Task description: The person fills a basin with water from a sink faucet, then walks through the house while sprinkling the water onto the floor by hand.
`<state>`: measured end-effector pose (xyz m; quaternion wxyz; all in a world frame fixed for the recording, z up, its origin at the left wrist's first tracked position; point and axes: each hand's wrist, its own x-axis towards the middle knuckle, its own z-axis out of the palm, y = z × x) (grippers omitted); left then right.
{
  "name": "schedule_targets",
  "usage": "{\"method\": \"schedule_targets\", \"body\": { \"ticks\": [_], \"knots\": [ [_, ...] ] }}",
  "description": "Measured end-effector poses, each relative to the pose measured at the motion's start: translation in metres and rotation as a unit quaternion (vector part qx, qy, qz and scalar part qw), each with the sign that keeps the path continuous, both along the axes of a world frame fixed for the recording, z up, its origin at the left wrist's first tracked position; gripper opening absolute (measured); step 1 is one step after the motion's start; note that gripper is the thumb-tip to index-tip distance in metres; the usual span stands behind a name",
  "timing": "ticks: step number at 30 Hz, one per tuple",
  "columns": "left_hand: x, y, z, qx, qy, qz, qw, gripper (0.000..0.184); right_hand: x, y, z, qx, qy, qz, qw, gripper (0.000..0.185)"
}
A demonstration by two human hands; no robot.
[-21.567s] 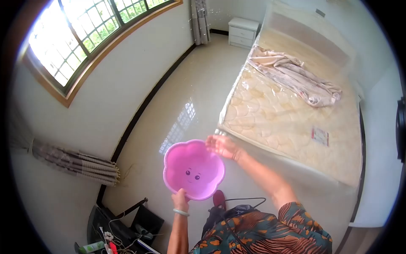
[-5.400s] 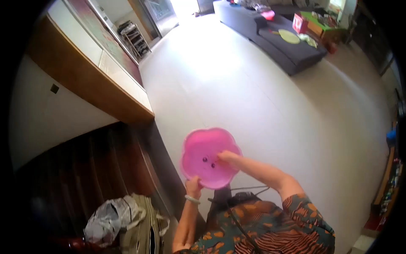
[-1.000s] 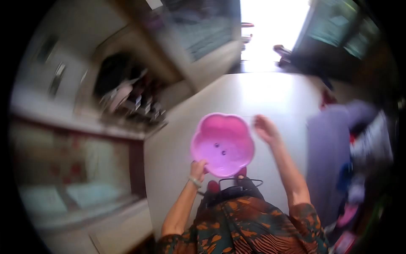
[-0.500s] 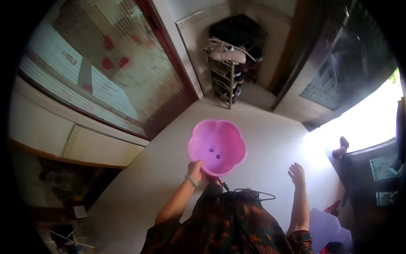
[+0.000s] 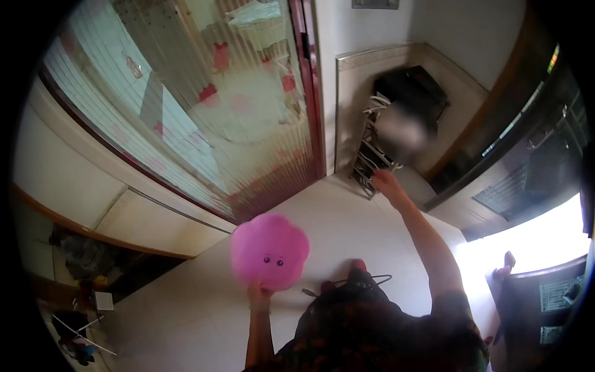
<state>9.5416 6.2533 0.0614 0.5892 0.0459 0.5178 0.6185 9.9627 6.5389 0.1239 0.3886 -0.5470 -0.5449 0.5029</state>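
Note:
A pink flower-shaped basin (image 5: 270,245) with two printed eyes is held out at the lower left of centre. My left hand (image 5: 260,294) grips its near rim. My right hand (image 5: 385,182) is raised in front of the shoe rack (image 5: 365,155), with its fingers curled together; whether anything is in them is too small to tell. The hand is apart from the basin.
A glass sliding door (image 5: 248,124) with red flower patterns stands at the upper left, above low cabinets (image 5: 155,223). To the right are a dark metal door (image 5: 527,167) and a bright doorway (image 5: 539,229). A black bag (image 5: 412,87) lies on the rack.
The basin in my left hand has shifted left and tilted. My right hand has moved up from the lower right to before the rack. The view has turned slightly left.

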Motion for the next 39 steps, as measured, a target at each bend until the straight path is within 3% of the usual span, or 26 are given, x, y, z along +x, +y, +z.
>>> {"method": "schedule_targets", "body": {
  "ticks": [1,4,6,10,13,16,18,20,22,24,27,28,33,39],
  "knots": [
    [-0.002,0.004,0.014,-0.01,-0.015,0.036,0.999,0.03,-0.021,0.027,0.014,0.039,-0.033,0.007,0.999,0.034],
    [-0.027,-0.007,-0.006,-0.019,-0.034,0.103,0.994,0.039,-0.071,0.116,0.051,0.097,-0.08,0.034,0.992,0.032],
    [-0.042,-0.017,-0.015,-0.032,-0.019,0.144,0.989,0.04,-0.097,0.188,0.061,0.223,-0.085,0.064,0.969,0.032],
    [-0.044,-0.018,-0.005,-0.045,-0.019,0.26,0.964,0.044,-0.147,0.293,0.121,0.368,-0.171,-0.002,0.914,0.033],
    [-0.038,0.006,-0.007,-0.057,-0.022,0.329,0.942,0.047,-0.166,0.385,0.126,0.457,-0.122,-0.05,0.879,0.034],
    [-0.022,0.021,0.011,-0.058,-0.032,0.372,0.926,0.052,-0.177,0.399,0.164,0.432,-0.256,-0.115,0.857,0.019],
    [-0.018,0.037,0.01,-0.055,-0.048,0.391,0.918,0.054,-0.179,0.413,0.157,0.4,-0.213,-0.062,0.889,0.026],
    [-0.018,0.047,0.009,-0.052,-0.063,0.405,0.911,0.056,-0.191,0.416,0.155,0.454,-0.217,-0.052,0.863,0.018],
    [-0.021,0.047,0.001,-0.035,-0.092,0.411,0.906,0.058,-0.206,0.402,0.156,0.372,-0.203,0.065,0.904,0.013],
    [-0.019,0.055,0.005,-0.039,-0.081,0.415,0.906,0.057,-0.216,0.394,0.161,0.416,-0.208,0.041,0.884,0.018],
    [-0.024,0.053,0.004,-0.055,-0.068,0.432,0.897,0.054,-0.227,0.399,0.171,0.416,-0.089,-0.181,0.887,0.034],
    [-0.027,0.052,0.002,-0.07,-0.06,0.438,0.894,0.052,-0.218,0.408,0.167,0.471,-0.182,-0.231,0.832,0.038],
    [-0.041,0.042,-0.01,-0.099,-0.041,0.443,0.89,0.042,-0.209,0.415,0.169,0.385,-0.186,-0.183,0.885,0.039],
    [-0.048,0.026,-0.016,-0.099,-0.034,0.457,0.883,0.039,-0.219,0.406,0.185,0.419,-0.228,-0.125,0.87,0.032]
  ]
}}
